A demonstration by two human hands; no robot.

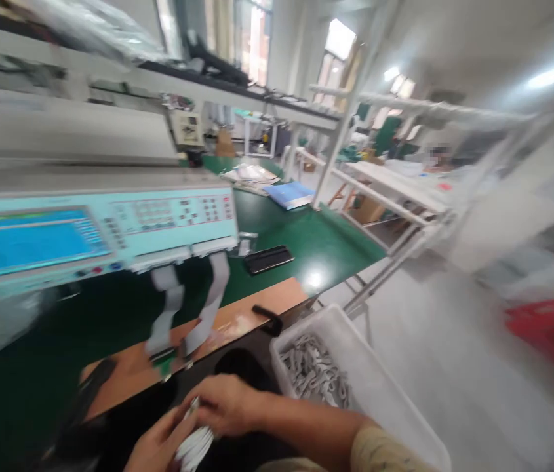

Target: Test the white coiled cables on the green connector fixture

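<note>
Close in front of my body, a small bundle of white looped cable (195,448) is held between both hands. My left hand (156,442) is closed round it from the left. My right hand (225,403) has its fingers bent over the bundle's upper end, where a small light piece shows. The ends of the cable are hidden by my fingers. Beyond the hands, two grey ribbon cables (212,305) run from a tester with a blue screen (35,239) down to a small green circuit board (164,368) on an orange-brown board (132,373).
A white plastic bin (379,387) with several bundled cables (313,367) stands by my right arm. On the green table (336,242) are a black case (269,259) and a blue folder (290,195). A red basket (552,328) is far right. Another person (438,160) sits in the background.
</note>
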